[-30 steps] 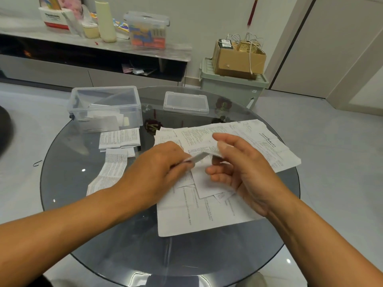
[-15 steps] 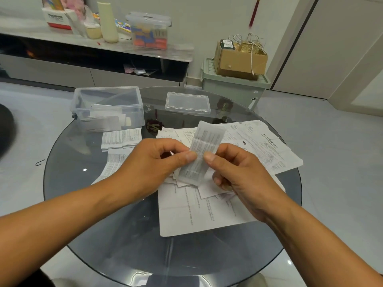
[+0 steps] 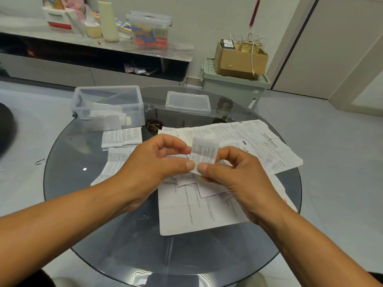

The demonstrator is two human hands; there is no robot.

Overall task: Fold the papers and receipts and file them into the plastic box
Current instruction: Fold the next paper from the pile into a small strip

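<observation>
A small printed receipt (image 3: 204,152), folded over on itself, is held above the middle of the round glass table (image 3: 116,235). My left hand (image 3: 153,164) pinches its lower left edge between thumb and forefinger. My right hand (image 3: 234,179) pinches the lower right edge. Under both hands lies a spread of large printed papers (image 3: 244,139) and smaller slips. More folded receipts (image 3: 121,138) lie to the left of my hands. The clear plastic box (image 3: 107,106) stands open at the table's back left with some folded papers inside.
The box's clear lid (image 3: 187,102) lies at the back of the table. Beyond the table are a low shelf (image 3: 103,43) with containers and a green bin (image 3: 234,83) carrying a cardboard box. The table's near part carries nothing but my forearms.
The receipt was lifted from the pile and stood up long between both hands, then doubled over into a shorter piece. Both hands rose slightly and shifted to pinch its lower edge.
</observation>
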